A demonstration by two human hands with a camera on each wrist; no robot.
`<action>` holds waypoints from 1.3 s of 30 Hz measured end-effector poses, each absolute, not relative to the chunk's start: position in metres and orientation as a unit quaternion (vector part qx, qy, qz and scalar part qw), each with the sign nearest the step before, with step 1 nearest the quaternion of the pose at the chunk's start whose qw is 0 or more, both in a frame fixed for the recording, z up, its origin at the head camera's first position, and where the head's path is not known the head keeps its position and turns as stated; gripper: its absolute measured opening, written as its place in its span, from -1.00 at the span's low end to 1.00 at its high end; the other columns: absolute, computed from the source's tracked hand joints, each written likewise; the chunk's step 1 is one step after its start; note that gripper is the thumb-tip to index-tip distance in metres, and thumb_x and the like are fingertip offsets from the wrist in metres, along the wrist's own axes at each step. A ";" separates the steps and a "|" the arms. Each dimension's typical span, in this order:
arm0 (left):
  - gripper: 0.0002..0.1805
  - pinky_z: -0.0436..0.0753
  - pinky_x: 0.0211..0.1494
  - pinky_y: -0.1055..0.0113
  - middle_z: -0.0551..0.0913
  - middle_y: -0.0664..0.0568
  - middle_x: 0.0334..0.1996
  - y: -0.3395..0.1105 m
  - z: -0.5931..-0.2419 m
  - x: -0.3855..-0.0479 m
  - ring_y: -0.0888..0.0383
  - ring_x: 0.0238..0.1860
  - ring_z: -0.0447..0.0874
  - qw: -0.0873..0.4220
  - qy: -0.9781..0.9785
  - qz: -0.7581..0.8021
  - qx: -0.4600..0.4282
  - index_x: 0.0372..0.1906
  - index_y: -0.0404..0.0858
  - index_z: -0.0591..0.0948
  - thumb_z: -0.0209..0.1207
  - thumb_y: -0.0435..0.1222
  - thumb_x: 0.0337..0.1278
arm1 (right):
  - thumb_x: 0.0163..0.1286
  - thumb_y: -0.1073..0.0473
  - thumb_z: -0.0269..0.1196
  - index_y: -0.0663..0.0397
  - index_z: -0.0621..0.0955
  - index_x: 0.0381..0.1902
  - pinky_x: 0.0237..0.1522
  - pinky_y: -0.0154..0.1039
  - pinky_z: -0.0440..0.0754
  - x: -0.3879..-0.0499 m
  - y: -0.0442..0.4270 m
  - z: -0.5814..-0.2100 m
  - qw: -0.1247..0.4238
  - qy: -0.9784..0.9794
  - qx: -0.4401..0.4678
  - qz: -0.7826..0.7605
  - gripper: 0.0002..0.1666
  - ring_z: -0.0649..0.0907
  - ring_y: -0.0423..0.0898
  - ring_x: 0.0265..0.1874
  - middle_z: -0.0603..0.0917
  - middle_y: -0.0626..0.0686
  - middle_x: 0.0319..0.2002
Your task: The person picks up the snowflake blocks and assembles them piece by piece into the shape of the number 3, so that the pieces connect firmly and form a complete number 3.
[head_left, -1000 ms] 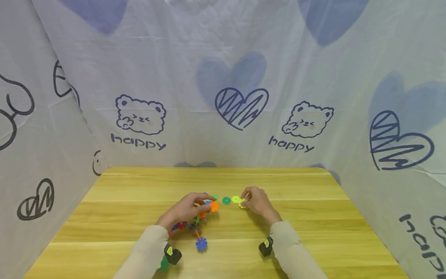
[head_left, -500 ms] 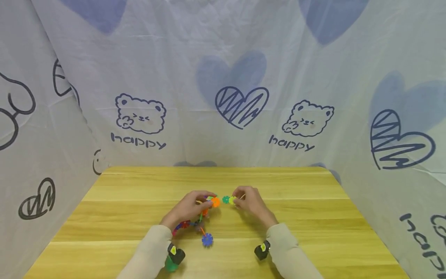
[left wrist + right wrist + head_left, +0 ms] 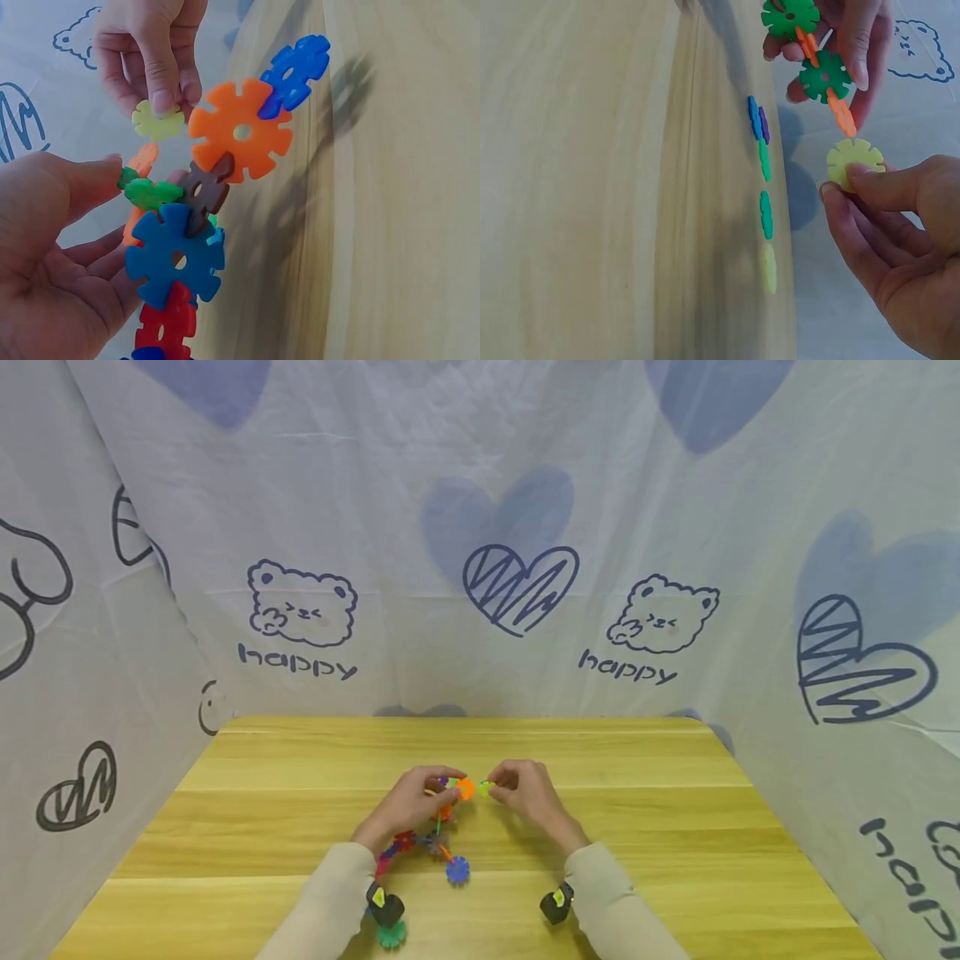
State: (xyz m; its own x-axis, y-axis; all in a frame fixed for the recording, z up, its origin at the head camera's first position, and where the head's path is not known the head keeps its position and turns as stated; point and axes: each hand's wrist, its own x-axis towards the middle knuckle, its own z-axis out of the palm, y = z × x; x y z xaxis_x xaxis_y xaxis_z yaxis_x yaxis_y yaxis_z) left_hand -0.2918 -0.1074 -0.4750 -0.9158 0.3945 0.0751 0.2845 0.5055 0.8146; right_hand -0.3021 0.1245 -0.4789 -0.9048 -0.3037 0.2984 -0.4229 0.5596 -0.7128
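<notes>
My left hand (image 3: 412,802) holds a linked chain of plastic snowflake discs, pinching it near one end. In the left wrist view the chain shows a large orange disc (image 3: 221,120), a dark blue disc (image 3: 300,67), a blue disc (image 3: 154,259) and a red disc (image 3: 180,319). An orange disc (image 3: 842,114) ends the chain in the right wrist view. My right hand (image 3: 528,793) pinches a yellow snowflake disc (image 3: 862,152) between thumb and fingers. That disc faces the orange end, very close to it; whether they touch, I cannot tell.
Loose snowflake discs lie on the wooden table (image 3: 637,827) behind the hands: a yellow one (image 3: 769,270), a green one (image 3: 766,216), and blue (image 3: 753,116) and purple ones. A printed white cloth (image 3: 405,635) hangs around the table.
My right hand has moved left with the yellow disc, close to the left hand. The left hand has shifted slightly right, and the hanging chain has swung right with it.
</notes>
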 end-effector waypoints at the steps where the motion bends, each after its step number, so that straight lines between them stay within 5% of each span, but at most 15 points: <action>1: -0.65 0.74 -0.03 0.14 0.80 -0.14 -0.05 -0.107 -0.476 -0.292 0.05 -0.06 0.75 0.060 0.863 0.460 0.200 0.25 -0.17 0.66 0.21 -0.22 0.47 | 0.27 0.39 0.44 0.18 0.77 -0.31 -0.39 -0.44 0.67 -0.302 0.124 -0.479 0.071 -0.880 0.205 0.422 -0.94 0.74 -0.15 -0.46 0.82 0.11 -0.38; 20: -0.62 0.64 -0.26 0.32 0.81 -0.12 -0.18 -0.102 -0.478 -0.288 0.19 -0.29 0.71 0.065 0.852 0.486 0.184 0.27 -0.19 0.66 0.22 -0.19 0.46 | 0.21 0.45 0.46 0.19 0.77 -0.44 -0.36 -0.46 0.69 -0.296 0.117 -0.483 0.120 -0.870 0.235 0.416 -0.90 0.78 -0.06 -0.47 0.82 0.12 -0.42; 28: -0.61 0.74 -0.08 0.22 0.83 -0.07 -0.12 -0.103 -0.475 -0.286 0.18 -0.17 0.76 0.076 0.854 0.478 0.192 0.27 -0.16 0.67 0.23 -0.17 0.46 | 0.14 0.51 0.46 0.17 0.72 -0.54 -0.41 -0.48 0.65 -0.295 0.118 -0.484 0.140 -0.863 0.256 0.412 -0.80 0.75 -0.13 -0.53 0.80 0.11 -0.49; 39: -0.64 0.77 -0.12 0.23 0.83 -0.12 -0.15 -0.103 -0.473 -0.287 0.17 -0.22 0.78 0.083 0.849 0.481 0.204 0.22 -0.21 0.69 0.26 -0.21 0.43 | 0.13 0.51 0.46 0.12 0.69 -0.59 -0.50 -0.47 0.56 -0.291 0.112 -0.482 0.157 -0.879 0.271 0.360 -0.74 0.63 -0.24 -0.61 0.77 0.05 -0.55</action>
